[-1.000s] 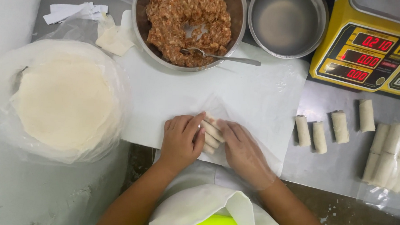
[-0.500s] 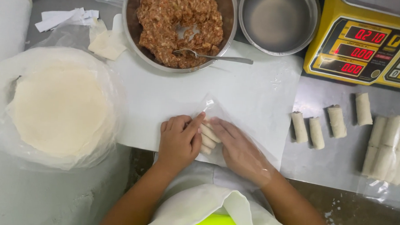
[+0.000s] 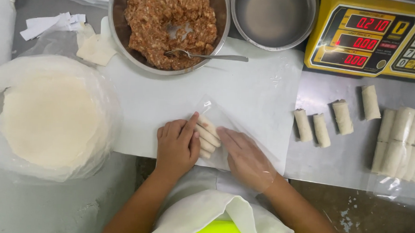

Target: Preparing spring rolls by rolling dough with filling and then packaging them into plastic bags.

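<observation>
Your left hand [image 3: 176, 145] presses flat on the half-rolled wrapper [image 3: 218, 130], fingers over the roll, while your right hand [image 3: 245, 157] lies open on its thin sheet, steadying it (neither hand closes around anything). It sits on the white board [image 3: 245, 85]. Finished rolls [image 3: 354, 124] line the steel counter to your right; a filling bowl [image 3: 169, 28] and wrapper stack [image 3: 49, 118] suggest plenty remains.
</observation>
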